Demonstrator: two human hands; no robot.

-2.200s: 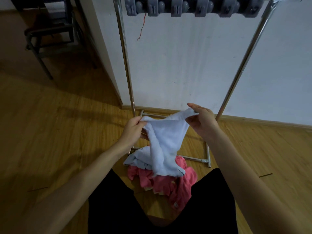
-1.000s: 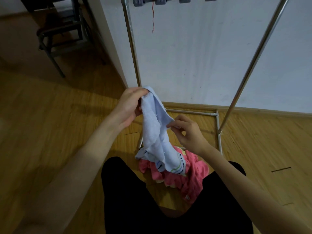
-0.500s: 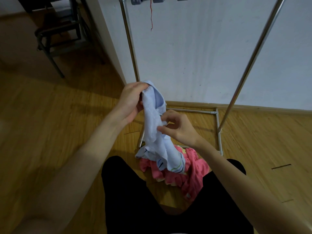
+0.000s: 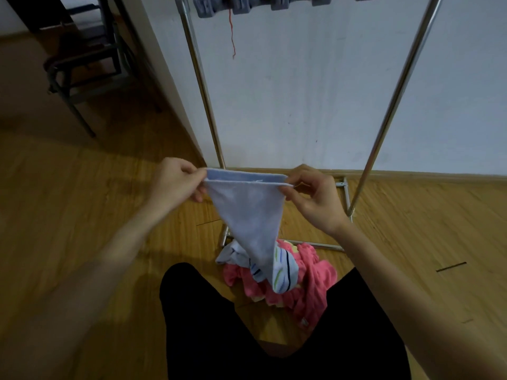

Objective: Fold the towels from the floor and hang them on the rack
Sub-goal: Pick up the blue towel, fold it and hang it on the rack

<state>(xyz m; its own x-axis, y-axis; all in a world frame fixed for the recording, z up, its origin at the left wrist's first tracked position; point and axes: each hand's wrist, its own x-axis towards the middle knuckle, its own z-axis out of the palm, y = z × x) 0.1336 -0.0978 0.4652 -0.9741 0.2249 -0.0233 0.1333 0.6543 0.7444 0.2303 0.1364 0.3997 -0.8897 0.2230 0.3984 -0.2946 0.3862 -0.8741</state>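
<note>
Dark metal-framed chair [image 4: 82, 69] far left on brown wood-plank floor [image 4: 82, 215]. Left hand [image 4: 175, 185] and right hand [image 4: 315, 198] each pinch a top corner of pale blue terry towel [image 4: 247, 215], its edge taut between them, lower end trailing onto pink fluffy towel [image 4: 310, 283] heaped on the floor. Behind: chrome tubular rack [image 4: 389, 105] against white wall [image 4: 301, 91].

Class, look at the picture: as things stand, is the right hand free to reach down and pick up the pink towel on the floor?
Probably not yet. The right hand pinches one corner of the blue towel, whose tail drapes over the pink towel. It would have to let go first.
</note>
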